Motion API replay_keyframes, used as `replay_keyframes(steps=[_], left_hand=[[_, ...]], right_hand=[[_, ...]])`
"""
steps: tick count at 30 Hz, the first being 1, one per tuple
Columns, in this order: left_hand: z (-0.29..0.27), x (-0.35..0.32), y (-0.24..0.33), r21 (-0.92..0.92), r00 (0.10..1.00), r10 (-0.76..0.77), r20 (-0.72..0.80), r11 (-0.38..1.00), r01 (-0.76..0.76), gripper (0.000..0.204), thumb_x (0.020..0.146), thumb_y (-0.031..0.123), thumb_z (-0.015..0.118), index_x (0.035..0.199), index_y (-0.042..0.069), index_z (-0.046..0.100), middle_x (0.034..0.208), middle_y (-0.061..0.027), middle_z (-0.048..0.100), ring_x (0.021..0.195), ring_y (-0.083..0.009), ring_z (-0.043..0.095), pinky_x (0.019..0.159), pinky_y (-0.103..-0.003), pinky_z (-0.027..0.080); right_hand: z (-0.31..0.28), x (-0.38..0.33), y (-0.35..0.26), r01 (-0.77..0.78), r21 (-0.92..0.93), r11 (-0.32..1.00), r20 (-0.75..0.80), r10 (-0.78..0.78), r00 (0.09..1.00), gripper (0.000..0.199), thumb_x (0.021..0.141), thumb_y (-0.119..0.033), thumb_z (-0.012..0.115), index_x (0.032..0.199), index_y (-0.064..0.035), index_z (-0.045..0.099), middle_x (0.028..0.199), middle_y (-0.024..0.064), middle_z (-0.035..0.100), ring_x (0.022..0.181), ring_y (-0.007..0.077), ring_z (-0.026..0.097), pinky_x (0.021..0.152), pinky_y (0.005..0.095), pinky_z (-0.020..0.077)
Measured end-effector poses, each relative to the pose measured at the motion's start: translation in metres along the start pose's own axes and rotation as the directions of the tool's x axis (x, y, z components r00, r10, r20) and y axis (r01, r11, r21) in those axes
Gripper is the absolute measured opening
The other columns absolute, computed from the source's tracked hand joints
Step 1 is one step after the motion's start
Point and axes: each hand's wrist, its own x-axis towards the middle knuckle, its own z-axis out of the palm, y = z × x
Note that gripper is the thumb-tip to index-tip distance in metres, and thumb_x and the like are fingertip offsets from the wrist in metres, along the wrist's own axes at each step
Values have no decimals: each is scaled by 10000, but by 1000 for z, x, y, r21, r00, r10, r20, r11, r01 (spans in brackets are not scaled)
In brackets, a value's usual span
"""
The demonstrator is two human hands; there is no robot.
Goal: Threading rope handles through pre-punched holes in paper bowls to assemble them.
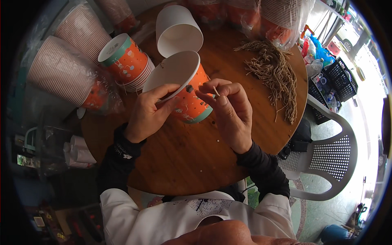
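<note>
An orange paper bucket [202,107] with a green base band and white inside is tilted over the table in front of me. My left hand [149,112] grips its near rim, fingers inside and thumb on the outer wall. Close to the bucket's right side, my right hand [232,114] is closed in a pinch on a thin piece of beige cord [216,90]. Whether this cord runs through the bucket wall is hidden by the fingers. A small bit of cord [162,64] shows on the inner wall by the far rim.
A white bucket [175,22] lies on its side behind. Left stand nested orange buckets [132,59] and plastic-wrapped stacks [61,73]. Loose cords [273,69] lie in a heap at right on the round wooden table [175,163]. Beyond are a grey chair [332,163] and black crates [337,79].
</note>
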Motion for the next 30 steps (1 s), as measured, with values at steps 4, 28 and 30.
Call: replay_keyframes(steps=[4,28,30], left_hand=[[3,1,4,62,1000,0,-10,998,1,249,903,34,624,1147,-18,613,995,-147,691,906,-173,679,763,-292,535],[34,7,-16,315,988,153,-28,939,-136,205,826,44,637,1031,55,630,849,-100,649,779,-313,644,661,-414,499],[34,11,-16,318,987,158,-15,937,-145,183,820,39,646,1001,54,627,843,-101,650,772,-316,643,658,-413,498]], right_hand=[[3,0,0,-29,20,999,51,28,998,86,1004,-104,487,1042,-28,502,1175,117,569,1115,202,564,1017,397,418],[1,11,-7,-236,-308,922,53,264,963,80,977,-77,542,997,-3,521,943,38,603,901,103,577,838,258,464],[-8,12,-5,-234,-299,925,39,257,965,87,981,-86,538,995,-2,520,944,42,609,910,101,580,842,259,466]])
